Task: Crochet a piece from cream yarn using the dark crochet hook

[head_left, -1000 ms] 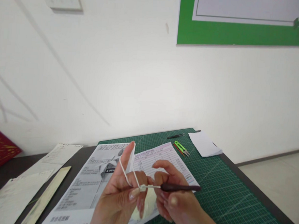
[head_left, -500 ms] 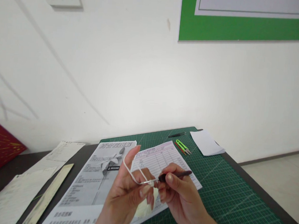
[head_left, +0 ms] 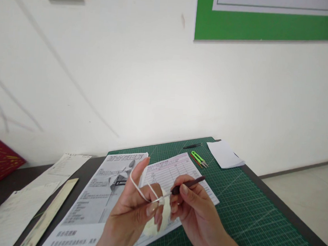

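My right hand (head_left: 193, 205) grips a crochet hook (head_left: 189, 184) by its dark brown handle, its metal shaft pointing left. White yarn (head_left: 139, 188) loops over the raised index finger of my left hand (head_left: 134, 207) and runs down to the hook. Between thumb and fingertips, the left hand pinches a small white piece of yarn work (head_left: 161, 200) at the hook's shaft. Beneath the hands lies a pale cream yarn ball (head_left: 151, 229), partly hidden by the fingers. It rests over a printed form.
A green cutting mat (head_left: 247, 222) covers much of the dark table. On it lie a lined form (head_left: 175, 165), a flower instruction sheet (head_left: 91, 204), green thread snips (head_left: 199, 158), a dark slim tool (head_left: 192, 146) and white paper (head_left: 225, 154). Handwritten sheets (head_left: 14, 210) and a pale strip (head_left: 51, 212) lie left.
The hook's handle end has tilted up slightly, and both hands sit a little further left in view. The whole scene has shifted slightly up and left. The yarn stays looped over my left index finger.
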Tool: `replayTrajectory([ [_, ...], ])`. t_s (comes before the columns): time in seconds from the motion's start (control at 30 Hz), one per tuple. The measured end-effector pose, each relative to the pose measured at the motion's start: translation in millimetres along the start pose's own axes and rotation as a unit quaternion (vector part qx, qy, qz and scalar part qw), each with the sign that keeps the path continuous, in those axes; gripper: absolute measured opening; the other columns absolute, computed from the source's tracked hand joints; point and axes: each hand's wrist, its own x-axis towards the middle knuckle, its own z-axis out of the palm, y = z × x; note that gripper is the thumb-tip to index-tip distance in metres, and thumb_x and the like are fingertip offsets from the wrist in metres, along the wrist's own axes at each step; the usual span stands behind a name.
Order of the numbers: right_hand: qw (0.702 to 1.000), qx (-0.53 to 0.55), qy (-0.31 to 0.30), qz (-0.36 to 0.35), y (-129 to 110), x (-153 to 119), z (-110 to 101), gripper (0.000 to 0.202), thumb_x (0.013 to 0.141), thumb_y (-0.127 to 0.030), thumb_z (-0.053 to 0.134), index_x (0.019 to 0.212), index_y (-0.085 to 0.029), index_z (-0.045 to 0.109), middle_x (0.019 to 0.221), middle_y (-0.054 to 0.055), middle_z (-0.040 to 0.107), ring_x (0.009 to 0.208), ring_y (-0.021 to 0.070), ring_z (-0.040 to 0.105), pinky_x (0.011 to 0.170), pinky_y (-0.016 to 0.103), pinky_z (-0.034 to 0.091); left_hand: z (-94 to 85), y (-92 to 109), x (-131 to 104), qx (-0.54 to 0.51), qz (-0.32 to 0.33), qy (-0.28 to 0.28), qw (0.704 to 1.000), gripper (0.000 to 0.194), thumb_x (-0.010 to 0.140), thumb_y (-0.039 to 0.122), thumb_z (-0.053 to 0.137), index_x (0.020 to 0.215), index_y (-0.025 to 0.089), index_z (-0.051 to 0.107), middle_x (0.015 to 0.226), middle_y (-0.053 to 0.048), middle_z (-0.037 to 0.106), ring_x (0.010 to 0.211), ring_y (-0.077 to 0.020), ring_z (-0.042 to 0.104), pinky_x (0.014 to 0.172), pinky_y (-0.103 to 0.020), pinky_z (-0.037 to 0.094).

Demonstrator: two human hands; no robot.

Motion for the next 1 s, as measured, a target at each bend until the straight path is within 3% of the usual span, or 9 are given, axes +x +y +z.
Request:
replayTrajectory([
  [0.17, 1.0, 0.01, -0.004, 0.012, -0.2, -0.4, -1.9, 0.007, 0.079, -0.017, 0.074, 0.086, -0.015, 0.071, 0.067, 0.006, 0.077, 0.053, 0.0112, 0.072, 0.05, 0.017, 0.06, -2.1, 4.5, -1.3, 0.01, -0.012, -0.026, 1.0, 0.065, 0.087, 0.016, 0.063, 0.136, 0.05, 0.04, 0.076, 0.004, 0.067, 0.067, -0.0093, 0.06, 0.063, -0.021, 0.043],
  [0.27, 1.0, -0.002, 0.017, 0.003, -1.0, -0.2, -2.0, 0.008, 0.076, -0.017, 0.077, 0.082, -0.015, 0.072, 0.066, 0.006, 0.077, 0.052, 0.0117, 0.072, 0.05, 0.015, 0.059, -3.7, 4.0, -1.8, 0.052, 0.018, -0.036, 0.998, 0.065, 0.089, 0.014, 0.059, 0.137, 0.051, 0.037, 0.077, 0.004, 0.067, 0.068, -0.009, 0.061, 0.064, -0.021, 0.045],
  [0.43, 0.997, -0.034, 0.057, -0.028, -2.7, -0.1, -0.4, 0.01, 0.072, -0.019, 0.08, 0.079, -0.017, 0.073, 0.064, 0.005, 0.077, 0.05, 0.011, 0.071, 0.05, 0.015, 0.058, -6.0, 1.0, -1.3, 0.109, 0.06, -0.019, 0.992, 0.059, 0.087, 0.011, 0.061, 0.133, 0.045, 0.047, 0.081, 0.003, 0.065, 0.069, -0.0109, 0.062, 0.065, -0.024, 0.05],
  [0.63, 0.975, -0.149, 0.05, -0.16, -3.3, -3.3, -1.7, 0.008, 0.072, -0.018, 0.08, 0.079, -0.02, 0.075, 0.061, 0.0, 0.074, 0.05, 0.0081, 0.067, 0.051, 0.014, 0.055, -7.3, 2.3, -1.3, 0.125, 0.059, 0.019, 0.99, 0.063, 0.086, 0.012, 0.062, 0.134, 0.048, 0.045, 0.079, 0.004, 0.065, 0.069, -0.0121, 0.062, 0.064, -0.024, 0.051],
  [0.73, 0.92, -0.275, 0.018, -0.28, -3.7, -9.2, -3.4, 0.018, 0.077, -0.009, 0.072, 0.088, -0.023, 0.075, 0.068, 0.0, 0.074, 0.057, 0.0103, 0.068, 0.056, 0.019, 0.056, -5.0, 1.7, -1.2, 0.142, 0.055, 0.043, 0.987, 0.066, 0.087, 0.015, 0.061, 0.137, 0.051, 0.039, 0.076, 0.004, 0.067, 0.069, -0.0122, 0.062, 0.067, -0.025, 0.049],
  [0.83, 0.801, -0.443, -0.028, -0.402, -5.1, -16.5, -4.1, 0.037, 0.075, 0.003, 0.064, 0.1, -0.023, 0.073, 0.08, 0.005, 0.074, 0.065, 0.0149, 0.069, 0.058, 0.025, 0.057, 1.9, -3.2, -1.5, 0.152, 0.053, 0.075, 0.984, 0.068, 0.089, 0.017, 0.059, 0.139, 0.054, 0.032, 0.073, 0.005, 0.067, 0.07, -0.0114, 0.062, 0.071, -0.024, 0.047],
  [0.9, 0.717, -0.533, -0.062, -0.445, -5.5, -19.8, -4.3, 0.05, 0.072, 0.009, 0.062, 0.111, -0.021, 0.07, 0.087, 0.009, 0.074, 0.069, 0.0174, 0.069, 0.059, 0.027, 0.059, 7.7, -7.2, -2.0, 0.125, 0.054, 0.095, 0.986, 0.069, 0.088, 0.015, 0.06, 0.138, 0.055, 0.033, 0.073, 0.006, 0.065, 0.071, -0.0103, 0.061, 0.072, -0.023, 0.047],
  [1.0, 0.641, -0.586, -0.093, -0.487, -4.3, -19.9, -4.2, 0.054, 0.074, 0.008, 0.06, 0.121, -0.017, 0.065, 0.093, 0.014, 0.072, 0.076, 0.0208, 0.07, 0.061, 0.03, 0.06, 13.5, -8.7, -2.5, 0.04, 0.025, 0.107, 0.993, 0.072, 0.086, 0.014, 0.063, 0.137, 0.056, 0.035, 0.071, 0.006, 0.063, 0.066, -0.0091, 0.059, 0.068, -0.022, 0.047],
])
